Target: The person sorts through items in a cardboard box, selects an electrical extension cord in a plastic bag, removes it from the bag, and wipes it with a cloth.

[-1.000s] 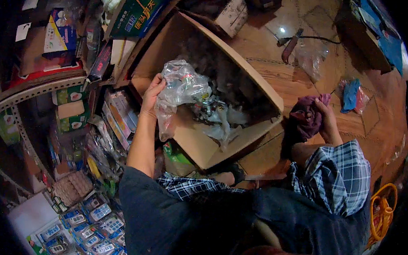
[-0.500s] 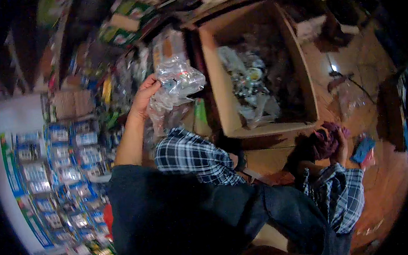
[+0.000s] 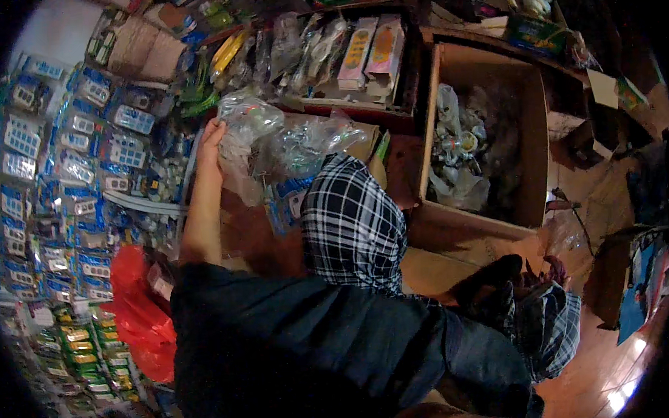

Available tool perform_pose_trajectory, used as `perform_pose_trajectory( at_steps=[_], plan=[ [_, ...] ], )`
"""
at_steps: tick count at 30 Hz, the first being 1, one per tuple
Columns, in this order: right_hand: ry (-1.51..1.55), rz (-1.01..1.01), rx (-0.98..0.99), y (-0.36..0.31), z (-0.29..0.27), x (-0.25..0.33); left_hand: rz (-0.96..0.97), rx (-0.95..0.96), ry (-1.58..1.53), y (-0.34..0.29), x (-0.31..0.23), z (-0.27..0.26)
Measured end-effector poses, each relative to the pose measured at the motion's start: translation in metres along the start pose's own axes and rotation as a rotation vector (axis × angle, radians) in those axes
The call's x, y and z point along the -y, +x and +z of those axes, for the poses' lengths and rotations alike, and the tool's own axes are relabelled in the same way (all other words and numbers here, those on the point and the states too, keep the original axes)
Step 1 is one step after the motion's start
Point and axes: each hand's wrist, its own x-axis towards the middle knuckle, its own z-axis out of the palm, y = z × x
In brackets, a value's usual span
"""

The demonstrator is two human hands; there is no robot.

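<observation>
My left hand (image 3: 211, 136) is raised at the upper left and closed on the edge of a crumpled clear plastic bag (image 3: 248, 119), with something small and reddish inside. Another clear plastic bag (image 3: 305, 146) lies right beside it, beyond my checked knee (image 3: 354, 215). Blue-carded packs (image 3: 287, 202) show below these bags. At the lower right, a bunched maroon cloth (image 3: 555, 270) shows past my other checked knee (image 3: 556, 330). My right hand is there with it, mostly hidden, and its fingers are hard to make out.
An open cardboard box (image 3: 421, 163) holding plastic bags and small items stands ahead right. Ahead are two upright cartons (image 3: 372, 52) beside wrapped goods. Carded packs (image 3: 75, 169) cover the left side, near a red plastic bag (image 3: 140, 317). Another box (image 3: 618, 270) stands far right.
The view has swung left, so the box appears further right. My left hand still grips the clear bag, now beside another bag. My right hand and the maroon cloth have become mostly hidden.
</observation>
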Motion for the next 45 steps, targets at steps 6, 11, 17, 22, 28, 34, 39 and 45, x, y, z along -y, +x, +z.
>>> perform_pose_trajectory(
  at_steps=[6, 11, 17, 22, 28, 34, 39, 45],
  plan=[
    [-0.012, 0.021, 0.023, 0.01, 0.002, 0.007, -0.055, -0.179, -0.289, -0.01, 0.048, -0.055],
    [0.001, 0.034, 0.053, 0.017, 0.013, 0.006, -0.333, -0.113, 0.051, 0.006, 0.148, -0.079],
    [0.067, -0.013, 0.013, 0.0, -0.018, 0.023, -0.344, 0.045, 0.485, 0.003, 0.101, -0.003],
    [0.148, -0.002, 0.025, -0.004, -0.011, 0.006, -0.241, 0.077, 0.694, 0.002, 0.035, -0.012],
    [0.275, -0.019, -0.022, -0.033, -0.032, -0.013, -0.018, 0.383, 0.545, -0.011, -0.056, 0.165],
    [0.361, -0.037, -0.096, -0.048, -0.037, -0.024, 0.072, 0.91, 0.709, 0.02, 0.008, 0.353],
    [0.372, -0.08, -0.247, -0.048, -0.001, -0.021, 0.154, 0.852, 0.805, 0.051, 0.113, 0.456],
    [0.436, -0.036, -0.252, -0.048, -0.008, -0.026, 0.36, 0.645, 1.229, 0.035, 0.194, 0.555]
  ],
)
